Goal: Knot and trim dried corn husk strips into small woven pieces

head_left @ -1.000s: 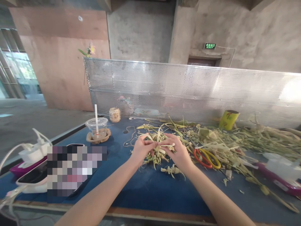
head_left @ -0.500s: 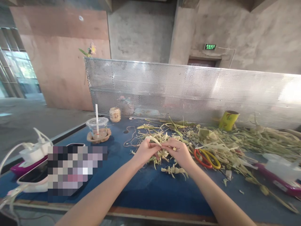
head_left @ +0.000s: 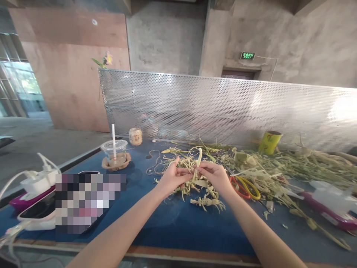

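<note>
Two hands meet at the centre of the frame above the blue desk (head_left: pixel 173 223). The left hand (head_left: pixel 173 178) and right hand (head_left: pixel 214 175) both have fingers pinching a pale leaf strip (head_left: pixel 198 159), which stands upright between them. Just below lies a heap of leaf scraps (head_left: pixel 208 201). Red and yellow scissors (head_left: pixel 245 187) rest just right of the right hand.

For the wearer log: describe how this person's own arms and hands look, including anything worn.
Both forearms are bare up to the bottom edge of the picture, with no sleeves in view. The left hand and the right hand are bare too: no gloves, and no watch, bracelet or ring that can be made out. No markings show on either arm. Fingernail detail is too small to tell.
</note>
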The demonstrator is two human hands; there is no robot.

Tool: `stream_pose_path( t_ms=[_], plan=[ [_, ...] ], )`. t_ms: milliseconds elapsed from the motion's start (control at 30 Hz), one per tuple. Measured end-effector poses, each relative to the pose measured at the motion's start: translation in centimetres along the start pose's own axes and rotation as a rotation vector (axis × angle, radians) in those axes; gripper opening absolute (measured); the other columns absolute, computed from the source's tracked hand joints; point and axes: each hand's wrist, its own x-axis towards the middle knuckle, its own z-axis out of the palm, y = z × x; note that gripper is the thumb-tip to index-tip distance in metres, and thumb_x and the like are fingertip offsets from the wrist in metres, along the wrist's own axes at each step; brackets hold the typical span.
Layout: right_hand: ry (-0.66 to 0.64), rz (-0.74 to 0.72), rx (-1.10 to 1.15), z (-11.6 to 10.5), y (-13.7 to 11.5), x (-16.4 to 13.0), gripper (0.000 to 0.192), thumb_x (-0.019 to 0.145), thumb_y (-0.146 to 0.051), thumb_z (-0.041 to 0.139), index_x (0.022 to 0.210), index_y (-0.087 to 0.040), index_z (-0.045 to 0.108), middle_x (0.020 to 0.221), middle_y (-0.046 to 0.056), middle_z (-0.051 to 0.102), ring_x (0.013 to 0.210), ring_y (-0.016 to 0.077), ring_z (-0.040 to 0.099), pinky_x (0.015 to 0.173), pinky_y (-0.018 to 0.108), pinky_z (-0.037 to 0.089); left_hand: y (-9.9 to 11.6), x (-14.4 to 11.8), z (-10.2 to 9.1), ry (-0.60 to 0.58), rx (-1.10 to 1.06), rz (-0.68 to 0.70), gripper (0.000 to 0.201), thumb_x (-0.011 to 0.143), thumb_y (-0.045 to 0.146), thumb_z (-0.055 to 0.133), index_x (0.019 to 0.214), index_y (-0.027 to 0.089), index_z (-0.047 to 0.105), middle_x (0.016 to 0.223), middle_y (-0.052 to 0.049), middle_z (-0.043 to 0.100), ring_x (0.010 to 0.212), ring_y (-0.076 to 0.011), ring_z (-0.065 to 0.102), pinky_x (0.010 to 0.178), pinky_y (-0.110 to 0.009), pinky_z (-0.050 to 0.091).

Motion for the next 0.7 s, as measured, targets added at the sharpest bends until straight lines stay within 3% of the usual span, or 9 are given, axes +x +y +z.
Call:
stream_pose_path(
  t_ms=[100, 300, 533, 700],
  plan=[
    [0.019, 0.038, 0.074, -0.03, -0.15, -0.02, 0.017, 0.069, -0.032, 0.059, 0.073, -0.016, 0.066, 0.065, 0.002, 0.064, 0.055, 0.0124, 0.057, 0.058, 0.026, 0.05, -0.02, 0.0, -0.02, -0.002, -0.039, -0.045, 0.097, 0.066, 0.013, 0.068, 0.137, 0.008, 0.002, 0.083, -0.01, 0.064, 0.052, -0.011, 0.056, 0.041, -0.022, 0.043],
    [0.053, -0.014, 0.073, 0.17, 0.18, -0.16, 0.016, 0.069, -0.031, 0.06, 0.075, -0.018, 0.068, 0.081, 0.004, 0.067, 0.056, 0.011, 0.056, 0.054, 0.024, 0.048, -0.61, 0.24, -0.2, -0.049, -0.238, -0.129, 0.094, 0.065, 0.013, 0.07, 0.136, 0.012, 0.01, 0.09, -0.012, 0.065, 0.069, -0.0196, 0.065, 0.038, -0.02, 0.043],
    [0.08, -0.016, 0.049, 0.09, 0.69, 0.01, 0.017, 0.073, -0.032, 0.056, 0.077, -0.017, 0.064, 0.088, 0.006, 0.066, 0.071, 0.0154, 0.061, 0.063, 0.027, 0.051, -0.18, 0.34, 0.02, 0.047, -0.378, -0.159, 0.084, 0.065, -0.002, 0.064, 0.135, 0.007, 0.019, 0.085, -0.011, 0.067, 0.059, -0.0146, 0.064, 0.039, -0.018, 0.044],
    [-0.054, -0.058, 0.007, -0.08, 0.61, -0.1, 0.03, 0.07, -0.028, 0.06, 0.097, -0.017, 0.058, 0.086, 0.006, 0.064, 0.077, 0.0166, 0.061, 0.069, 0.03, 0.052, -0.02, 0.36, -0.09, 0.113, -0.37, -0.073, 0.089, 0.061, 0.0, 0.069, 0.135, 0.007, 0.02, 0.082, -0.011, 0.067, 0.059, -0.0156, 0.063, 0.044, -0.022, 0.048]
  ],
)
